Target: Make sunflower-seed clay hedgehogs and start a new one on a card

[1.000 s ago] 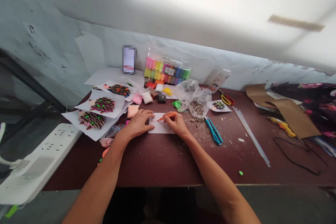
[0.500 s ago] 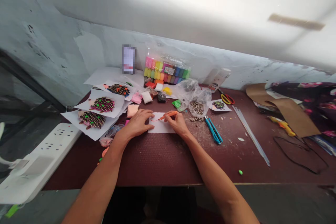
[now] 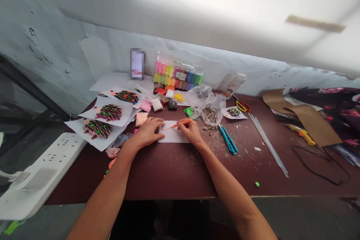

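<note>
A small white sheet of paper [image 3: 172, 136] lies on the dark red table in front of me, with a thin orange curved line near its upper left. My right hand [image 3: 191, 132] grips an orange marker [image 3: 183, 121], its tip on the paper. With fingers spread, my left hand [image 3: 149, 130] rests on the paper's left edge. Just beyond that hand sits a pack of peach clay [image 3: 141, 119]. Right of my right hand are a plastic bag of striped sunflower seeds [image 3: 210, 115] and a teal utility knife [image 3: 228, 139].
Finished seed-and-clay hedgehogs [image 3: 109, 114] lie on paper sheets at left, near a white power strip [image 3: 53, 163]. Clay packs [image 3: 177, 77] and a phone [image 3: 137, 63] stand by the wall. Scissors [image 3: 242, 105], glue sticks [image 3: 268, 144] and a yellow glue gun [image 3: 302, 135] lie at right.
The orange line on the paper has grown longer toward the right. My right hand has shifted slightly right with the marker, while my left hand stays on the paper.
</note>
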A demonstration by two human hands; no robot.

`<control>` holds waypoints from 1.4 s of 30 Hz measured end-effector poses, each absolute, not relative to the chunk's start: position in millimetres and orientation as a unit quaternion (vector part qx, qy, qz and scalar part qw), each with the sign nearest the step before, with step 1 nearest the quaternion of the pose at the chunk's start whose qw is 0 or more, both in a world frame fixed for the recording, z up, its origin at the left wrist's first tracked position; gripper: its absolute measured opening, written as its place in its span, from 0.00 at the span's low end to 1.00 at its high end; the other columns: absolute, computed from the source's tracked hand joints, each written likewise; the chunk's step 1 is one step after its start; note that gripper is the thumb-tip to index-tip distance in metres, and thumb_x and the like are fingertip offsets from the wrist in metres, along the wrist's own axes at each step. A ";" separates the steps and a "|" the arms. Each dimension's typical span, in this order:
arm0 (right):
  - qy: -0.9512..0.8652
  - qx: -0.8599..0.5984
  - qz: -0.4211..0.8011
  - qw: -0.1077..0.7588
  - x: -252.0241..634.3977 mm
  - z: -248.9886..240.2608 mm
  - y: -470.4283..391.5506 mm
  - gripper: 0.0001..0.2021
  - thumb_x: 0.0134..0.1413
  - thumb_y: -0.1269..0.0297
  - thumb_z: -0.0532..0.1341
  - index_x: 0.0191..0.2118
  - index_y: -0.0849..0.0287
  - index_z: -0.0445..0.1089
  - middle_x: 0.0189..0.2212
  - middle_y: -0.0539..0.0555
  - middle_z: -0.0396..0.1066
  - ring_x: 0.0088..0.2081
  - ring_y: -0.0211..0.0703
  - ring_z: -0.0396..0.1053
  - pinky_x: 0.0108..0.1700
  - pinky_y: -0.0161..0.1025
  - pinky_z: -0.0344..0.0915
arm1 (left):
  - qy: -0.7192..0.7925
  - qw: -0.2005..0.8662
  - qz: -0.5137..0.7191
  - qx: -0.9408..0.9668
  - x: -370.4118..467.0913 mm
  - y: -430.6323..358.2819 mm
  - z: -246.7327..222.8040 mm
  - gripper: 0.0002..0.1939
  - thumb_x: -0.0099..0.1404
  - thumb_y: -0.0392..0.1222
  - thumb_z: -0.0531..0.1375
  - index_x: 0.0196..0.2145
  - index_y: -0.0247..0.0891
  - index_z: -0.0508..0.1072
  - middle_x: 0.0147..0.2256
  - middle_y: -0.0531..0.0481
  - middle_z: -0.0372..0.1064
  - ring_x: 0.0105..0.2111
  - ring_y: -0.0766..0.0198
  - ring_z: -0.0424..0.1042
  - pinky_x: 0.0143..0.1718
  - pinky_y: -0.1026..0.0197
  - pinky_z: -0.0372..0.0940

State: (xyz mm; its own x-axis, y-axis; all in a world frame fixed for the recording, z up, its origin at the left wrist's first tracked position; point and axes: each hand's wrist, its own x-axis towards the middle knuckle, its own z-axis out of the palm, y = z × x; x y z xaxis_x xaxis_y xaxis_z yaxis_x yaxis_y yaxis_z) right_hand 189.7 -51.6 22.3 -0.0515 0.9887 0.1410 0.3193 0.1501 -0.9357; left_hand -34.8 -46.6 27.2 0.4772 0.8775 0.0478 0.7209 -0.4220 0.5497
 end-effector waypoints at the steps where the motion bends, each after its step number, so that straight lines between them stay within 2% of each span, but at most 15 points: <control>1: -0.617 -0.530 0.383 0.439 189.6 22.7 -51.8 0.10 0.53 0.67 0.61 0.26 0.59 0.79 0.31 0.56 0.78 0.31 0.41 0.74 0.33 0.34 0.67 | 0.484 0.234 0.167 0.827 -34.7 -46.6 27.3 0.23 0.57 0.45 0.64 0.51 0.40 0.76 0.60 0.44 0.69 0.59 0.47 0.64 0.63 0.45 0.58; 15: -0.602 -0.532 0.394 0.445 188.4 28.7 -56.6 0.09 0.52 0.65 0.62 0.27 0.60 0.79 0.27 0.54 0.77 0.27 0.39 0.72 0.32 0.34 0.67 | 0.490 0.229 0.148 0.828 -33.4 -47.4 31.6 0.24 0.58 0.44 0.64 0.52 0.39 0.75 0.61 0.43 0.68 0.61 0.47 0.63 0.65 0.45 0.57; 28: -0.617 -0.513 0.386 0.456 186.2 26.7 -58.7 0.10 0.53 0.63 0.61 0.27 0.59 0.80 0.32 0.55 0.78 0.31 0.40 0.74 0.35 0.34 0.68 | 0.488 0.223 0.151 0.830 -33.8 -47.2 30.2 0.24 0.58 0.45 0.64 0.52 0.40 0.76 0.61 0.45 0.68 0.60 0.48 0.63 0.64 0.46 0.58; 42: -0.626 -0.513 0.395 0.435 184.0 26.2 -58.5 0.10 0.54 0.62 0.62 0.28 0.59 0.80 0.33 0.56 0.79 0.30 0.40 0.74 0.33 0.34 0.68 | 0.489 0.229 0.156 0.827 -33.8 -46.7 28.2 0.24 0.58 0.45 0.64 0.52 0.40 0.76 0.60 0.44 0.68 0.60 0.48 0.63 0.64 0.46 0.57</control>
